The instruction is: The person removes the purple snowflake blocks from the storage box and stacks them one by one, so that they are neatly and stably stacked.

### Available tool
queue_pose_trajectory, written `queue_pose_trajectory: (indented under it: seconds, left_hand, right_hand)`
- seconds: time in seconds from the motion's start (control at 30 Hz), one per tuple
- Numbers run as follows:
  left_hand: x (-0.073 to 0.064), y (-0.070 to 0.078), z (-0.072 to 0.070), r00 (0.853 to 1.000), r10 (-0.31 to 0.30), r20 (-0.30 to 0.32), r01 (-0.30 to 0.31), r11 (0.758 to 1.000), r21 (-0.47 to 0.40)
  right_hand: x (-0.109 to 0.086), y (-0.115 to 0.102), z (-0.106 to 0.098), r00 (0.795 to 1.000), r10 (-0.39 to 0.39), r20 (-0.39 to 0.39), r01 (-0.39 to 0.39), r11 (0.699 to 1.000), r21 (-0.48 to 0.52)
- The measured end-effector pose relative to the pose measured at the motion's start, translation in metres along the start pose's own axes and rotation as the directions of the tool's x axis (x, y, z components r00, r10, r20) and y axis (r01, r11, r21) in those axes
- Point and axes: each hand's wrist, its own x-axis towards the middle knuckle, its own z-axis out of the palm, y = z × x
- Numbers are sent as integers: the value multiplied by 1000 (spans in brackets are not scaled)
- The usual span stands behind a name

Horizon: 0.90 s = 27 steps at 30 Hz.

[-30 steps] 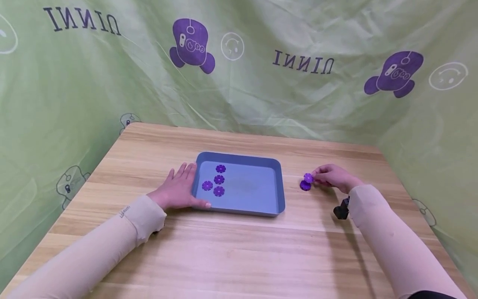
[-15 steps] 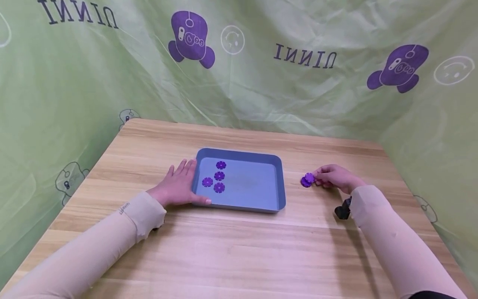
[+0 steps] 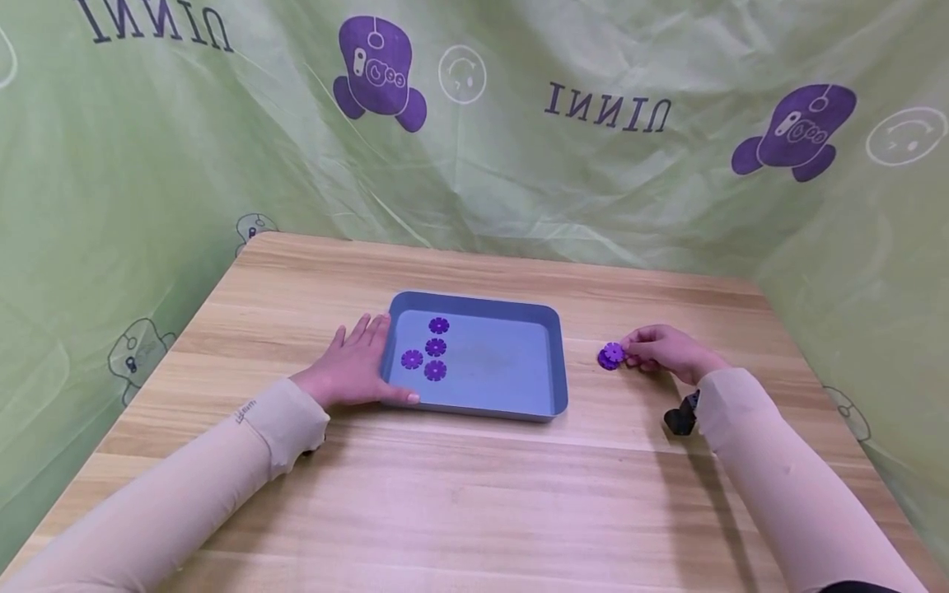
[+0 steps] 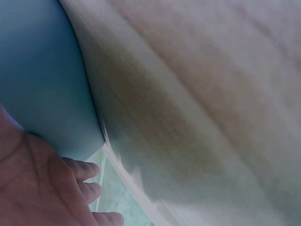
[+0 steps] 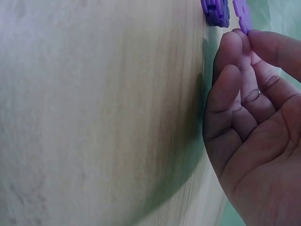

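My right hand (image 3: pixel 667 351) pinches a purple notched disc (image 3: pixel 614 352) by its edge between thumb and fingers. Just under it, a small stack of purple discs (image 3: pixel 605 361) stands on the table; in the right wrist view the held disc (image 5: pixel 241 14) is apart from the stack (image 5: pixel 216 13). My left hand (image 3: pixel 354 369) rests at the left end of a blue-grey tray (image 3: pixel 489 405), fingers spread along its side and thumb on the near rim. Several purple discs (image 3: pixel 436 347) lie flat in the tray's left part. The left wrist view shows the palm (image 4: pixel 37 183) against the tray wall (image 4: pixel 47 84).
The wooden table (image 3: pixel 474 502) extends around the tray, with its far edge close to a green printed curtain (image 3: pixel 489 181). A black device (image 3: pixel 679 418) hangs at the right wrist, under the sleeve cuff.
The pinched disc has shifted slightly over the stack, covering more of it in the head view. The left hand keeps its place on the tray. The head view has tilted slightly down.
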Motion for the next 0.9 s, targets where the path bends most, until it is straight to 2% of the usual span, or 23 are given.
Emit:
queue_pose_trajectory:
  seconds: [0.9]
  left_hand:
    - [0, 1, -2, 1000, -3, 1, 3, 1000, -1]
  right_hand:
    - [-1, -2, 2, 1000, 19, 8, -19, 999, -40]
